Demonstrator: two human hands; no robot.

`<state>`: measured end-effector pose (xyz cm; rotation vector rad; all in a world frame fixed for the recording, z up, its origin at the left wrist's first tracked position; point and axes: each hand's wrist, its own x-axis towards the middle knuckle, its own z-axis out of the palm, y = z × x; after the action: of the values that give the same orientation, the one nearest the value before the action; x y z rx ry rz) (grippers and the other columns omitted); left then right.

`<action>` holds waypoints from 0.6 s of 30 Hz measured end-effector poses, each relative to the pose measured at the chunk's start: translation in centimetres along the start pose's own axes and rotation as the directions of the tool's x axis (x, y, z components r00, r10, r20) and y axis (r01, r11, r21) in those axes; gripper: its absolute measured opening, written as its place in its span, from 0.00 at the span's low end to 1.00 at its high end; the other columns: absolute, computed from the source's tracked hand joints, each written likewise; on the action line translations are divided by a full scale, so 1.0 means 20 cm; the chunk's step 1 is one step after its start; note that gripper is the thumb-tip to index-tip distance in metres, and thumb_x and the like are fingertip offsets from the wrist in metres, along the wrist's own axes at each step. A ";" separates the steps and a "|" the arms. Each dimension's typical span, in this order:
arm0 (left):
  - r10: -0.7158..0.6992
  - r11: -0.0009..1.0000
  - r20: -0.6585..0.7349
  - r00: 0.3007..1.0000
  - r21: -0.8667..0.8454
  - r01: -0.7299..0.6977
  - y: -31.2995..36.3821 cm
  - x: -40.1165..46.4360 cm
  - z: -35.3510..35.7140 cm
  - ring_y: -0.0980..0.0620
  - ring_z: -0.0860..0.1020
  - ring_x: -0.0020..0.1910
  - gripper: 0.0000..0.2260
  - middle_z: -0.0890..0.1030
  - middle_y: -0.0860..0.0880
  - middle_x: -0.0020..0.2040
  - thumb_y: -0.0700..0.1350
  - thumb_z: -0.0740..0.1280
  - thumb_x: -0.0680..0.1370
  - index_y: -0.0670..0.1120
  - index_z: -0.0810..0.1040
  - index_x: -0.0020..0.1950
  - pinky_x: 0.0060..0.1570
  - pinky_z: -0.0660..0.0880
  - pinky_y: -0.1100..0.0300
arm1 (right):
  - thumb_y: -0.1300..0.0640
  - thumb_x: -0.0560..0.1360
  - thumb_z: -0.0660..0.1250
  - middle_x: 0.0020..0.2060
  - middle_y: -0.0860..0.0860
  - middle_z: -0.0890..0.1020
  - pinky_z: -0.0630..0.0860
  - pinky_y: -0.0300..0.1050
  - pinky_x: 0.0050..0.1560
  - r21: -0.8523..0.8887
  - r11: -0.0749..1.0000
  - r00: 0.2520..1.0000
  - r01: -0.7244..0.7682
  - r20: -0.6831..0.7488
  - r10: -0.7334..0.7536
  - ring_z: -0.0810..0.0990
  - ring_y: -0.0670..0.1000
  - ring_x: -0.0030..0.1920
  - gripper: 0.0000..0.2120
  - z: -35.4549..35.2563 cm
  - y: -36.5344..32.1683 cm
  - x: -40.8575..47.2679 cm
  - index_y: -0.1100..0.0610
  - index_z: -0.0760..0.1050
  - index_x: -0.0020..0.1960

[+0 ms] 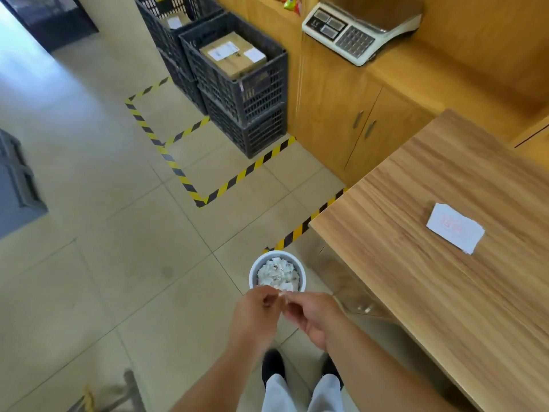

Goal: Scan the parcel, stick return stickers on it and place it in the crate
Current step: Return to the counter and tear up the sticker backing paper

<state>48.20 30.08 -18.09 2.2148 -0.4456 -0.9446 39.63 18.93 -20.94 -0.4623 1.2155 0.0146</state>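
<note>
Both hands are held together low in front of the body, directly above a small white waste bin (277,273) filled with paper scraps. The left hand (255,310) has its fingers curled, and the right hand (309,315) pinches a small pale scrap (281,293) at the fingertips where the two hands meet. Whether the left hand also has a grip on that scrap cannot be told; the contact point is small and slightly blurred. The scrap is judged to be sticker backing being discarded.

The parcel (234,55), bearing white labels, lies in the upper black crate (252,93), well beyond the hands and slightly to their left, against the cabinet. A second crate stack (166,37) stands behind it. On that showing, the placing step appears complete for this parcel.

On the bench (430,263), to the right of the right hand and beyond it, lies a white sheet with red print (456,227), probably the remaining stickers.

Risks noted:
- The scrap may cling to the fingers through residual adhesive and fail to drop.
- The bin is heaped nearly to its rim; a released scrap could slide off onto the floor tiles.
- The sticker sheet lies loose on the bench and could be swept off by an arm returning to it.
</note>
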 end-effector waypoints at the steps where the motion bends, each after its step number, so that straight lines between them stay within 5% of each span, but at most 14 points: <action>1: 0.018 1.000 0.045 0.999 -0.002 -0.018 -0.04 0.02 0.00 0.65 0.82 0.41 0.08 0.84 0.66 0.40 0.50 0.70 0.79 0.62 0.83 0.42 0.44 0.79 0.61 | 0.70 0.76 0.72 0.49 0.63 0.88 0.85 0.42 0.38 -0.011 1.000 1.000 0.002 -0.026 -0.002 0.87 0.53 0.40 0.12 0.01 0.02 0.04 0.69 0.81 0.59; 6: 0.036 0.990 0.104 0.994 0.133 -0.050 -0.18 0.12 0.02 0.60 0.82 0.41 0.06 0.84 0.58 0.42 0.57 0.68 0.77 0.59 0.83 0.49 0.42 0.79 0.60 | 0.63 0.76 0.74 0.34 0.54 0.84 0.73 0.38 0.28 -0.275 0.961 0.992 -0.026 -0.128 -0.010 0.77 0.47 0.29 0.12 0.03 0.06 0.22 0.65 0.82 0.58; 10: 0.031 0.964 -0.002 1.000 0.266 -0.029 -0.28 0.26 0.05 0.55 0.76 0.35 0.08 0.78 0.55 0.37 0.51 0.65 0.80 0.52 0.79 0.43 0.31 0.66 0.62 | 0.62 0.77 0.74 0.47 0.53 0.87 0.75 0.38 0.36 -0.277 0.960 0.996 -0.035 -0.084 0.012 0.80 0.46 0.38 0.12 0.07 0.06 0.36 0.62 0.82 0.60; 12: 0.027 0.947 -0.017 0.999 0.320 -0.021 -0.34 0.33 0.08 0.53 0.74 0.36 0.09 0.75 0.54 0.36 0.48 0.64 0.81 0.49 0.78 0.43 0.30 0.63 0.62 | 0.61 0.78 0.72 0.43 0.53 0.85 0.74 0.39 0.36 -0.332 0.941 0.996 -0.062 -0.081 0.037 0.77 0.46 0.36 0.11 0.07 0.06 0.42 0.62 0.82 0.59; 14: 0.002 0.942 -0.015 1.000 0.336 0.003 -0.37 0.41 0.13 0.51 0.75 0.37 0.09 0.76 0.53 0.37 0.48 0.64 0.81 0.47 0.79 0.44 0.31 0.66 0.61 | 0.59 0.78 0.70 0.35 0.51 0.81 0.71 0.39 0.32 -0.396 0.914 0.993 -0.091 -0.100 0.056 0.73 0.46 0.31 0.08 0.05 0.05 0.49 0.61 0.82 0.56; 18: -0.125 0.962 -0.055 0.991 0.236 0.135 -0.42 0.53 0.22 0.50 0.81 0.45 0.06 0.83 0.53 0.45 0.49 0.66 0.81 0.48 0.81 0.52 0.40 0.72 0.58 | 0.57 0.78 0.70 0.39 0.52 0.81 0.71 0.40 0.30 -0.413 0.905 0.981 -0.102 -0.194 0.022 0.73 0.49 0.33 0.08 -0.04 0.05 0.59 0.58 0.82 0.54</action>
<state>52.56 28.41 -31.50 2.5026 -0.4183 -0.9557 42.92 16.83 -32.25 -0.8175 1.4154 0.3011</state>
